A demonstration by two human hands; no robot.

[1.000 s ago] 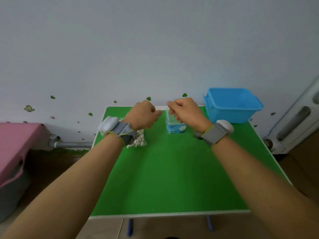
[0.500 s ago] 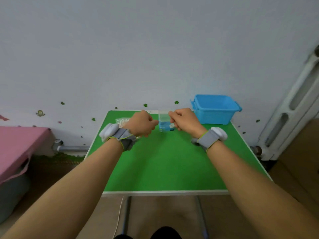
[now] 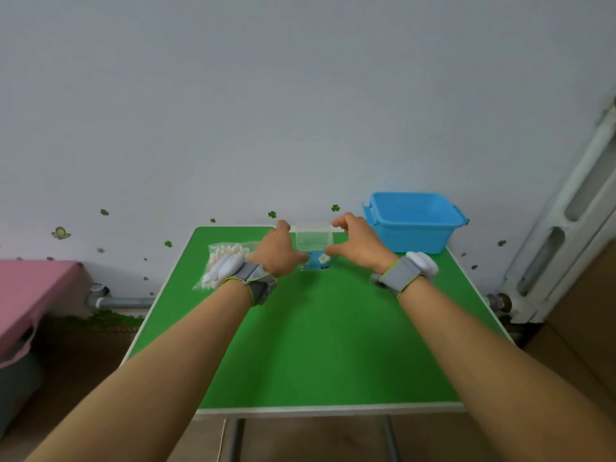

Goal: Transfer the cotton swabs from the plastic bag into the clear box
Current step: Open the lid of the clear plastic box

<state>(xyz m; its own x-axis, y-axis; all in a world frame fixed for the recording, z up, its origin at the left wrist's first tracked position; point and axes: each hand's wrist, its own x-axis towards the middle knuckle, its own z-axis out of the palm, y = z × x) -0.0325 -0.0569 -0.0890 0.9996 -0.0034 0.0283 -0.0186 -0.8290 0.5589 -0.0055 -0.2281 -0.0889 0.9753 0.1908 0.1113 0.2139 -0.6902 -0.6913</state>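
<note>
Starting at the left edge of the frame, a pink surface (image 3: 30, 288) sits low beside a grey pipe (image 3: 123, 302) that runs along the foot of the wall. Right of these, the green worktop (image 3: 316, 345) fills the middle of the frame. The plastic bag (image 3: 216, 265) lies flat near the worktop's upper-left corner with the white cotton swabs (image 3: 230, 251) inside it, its right end hidden behind the left wrist's grey band (image 3: 250, 281). Just right of the bag, the left hand (image 3: 278, 251) is spread wide, forefinger and thumb forming a loose C toward the clear box (image 3: 313, 243). The box stands upright at the worktop's far edge, centre frame, a blue label on its lower part. The right hand (image 3: 358, 245) mirrors the left on the box's other side, also spread wide, thumb tip at the box's side. Whether either hand actually touches the box cannot be told. The right wrist wears a matching band (image 3: 400, 276). Further right, a blue bin (image 3: 413, 228) stands on the worktop's upper-right corner, and a white radiator (image 3: 566, 235) stands at the frame's right edge.
</note>
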